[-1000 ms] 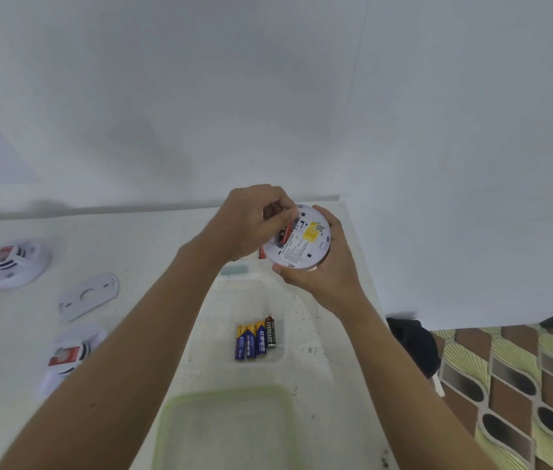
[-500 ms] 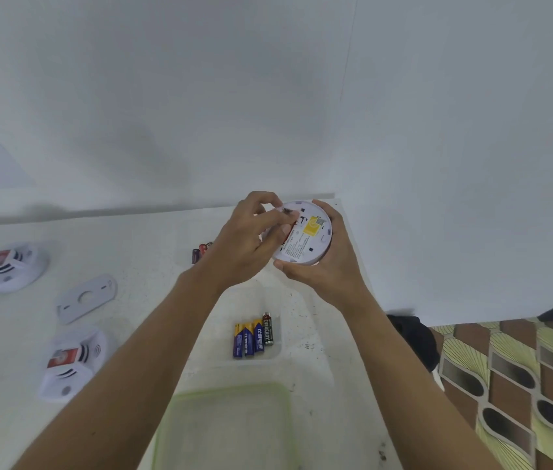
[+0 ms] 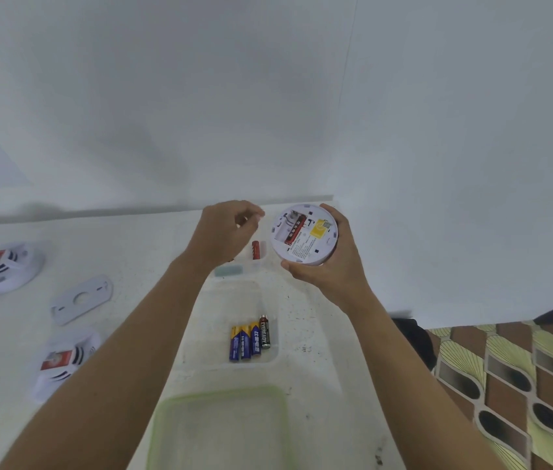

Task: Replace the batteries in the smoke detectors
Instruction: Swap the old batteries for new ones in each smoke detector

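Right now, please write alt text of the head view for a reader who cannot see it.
A right hand holds a round white smoke detector, back up, one red battery in its open compartment; the left hand hovers beside it, fingers curled. On the white counter below, four batteries lie in a clear tray; two more detectors lie at the left.

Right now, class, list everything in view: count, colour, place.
Held detector: one, white, in right hand.
Other detectors: two, white, left on counter.
Plate: one, white, between them.
Tray batteries: four, three blue, one black, in clear tray.
Red battery: one, loose, by left hand.
Box: one, green-rimmed, nearest.
Counter: one, white.
Left hand: one, fingers curled.
Right hand: one, grips held detector.
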`<move>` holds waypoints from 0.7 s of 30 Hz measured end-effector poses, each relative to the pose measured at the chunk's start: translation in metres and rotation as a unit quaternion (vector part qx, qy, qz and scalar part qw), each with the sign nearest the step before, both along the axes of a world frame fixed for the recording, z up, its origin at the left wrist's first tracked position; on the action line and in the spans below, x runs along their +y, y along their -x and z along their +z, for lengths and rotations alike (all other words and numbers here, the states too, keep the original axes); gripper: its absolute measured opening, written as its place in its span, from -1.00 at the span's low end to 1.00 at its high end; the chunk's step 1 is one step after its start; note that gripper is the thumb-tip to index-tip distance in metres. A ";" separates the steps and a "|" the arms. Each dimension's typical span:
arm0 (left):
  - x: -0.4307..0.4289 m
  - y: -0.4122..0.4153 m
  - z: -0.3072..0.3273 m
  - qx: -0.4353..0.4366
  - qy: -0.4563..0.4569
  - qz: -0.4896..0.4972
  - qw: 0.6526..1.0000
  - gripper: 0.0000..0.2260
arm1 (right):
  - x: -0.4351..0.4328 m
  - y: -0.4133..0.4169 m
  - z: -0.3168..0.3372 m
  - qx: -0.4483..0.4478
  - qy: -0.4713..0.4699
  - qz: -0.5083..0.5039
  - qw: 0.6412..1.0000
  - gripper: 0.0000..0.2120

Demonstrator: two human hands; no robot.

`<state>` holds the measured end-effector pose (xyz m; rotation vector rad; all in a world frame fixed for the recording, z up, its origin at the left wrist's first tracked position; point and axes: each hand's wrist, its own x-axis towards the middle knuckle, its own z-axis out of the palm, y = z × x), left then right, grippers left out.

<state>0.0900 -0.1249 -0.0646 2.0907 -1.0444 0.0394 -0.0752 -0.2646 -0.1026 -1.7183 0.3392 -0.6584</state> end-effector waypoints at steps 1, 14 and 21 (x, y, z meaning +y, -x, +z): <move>-0.001 -0.004 -0.003 -0.015 -0.062 -0.005 0.998 -0.87 | -0.001 0.001 -0.001 0.004 -0.001 -0.003 1.000 -0.10; -0.013 -0.019 -0.013 0.143 -0.295 -0.006 0.945 -0.87 | -0.004 0.004 -0.009 0.015 0.006 -0.003 1.000 -0.10; -0.003 -0.008 -0.003 0.178 -0.164 -0.003 0.970 -0.88 | 0.000 0.005 -0.011 0.015 -0.004 0.001 1.000 -0.10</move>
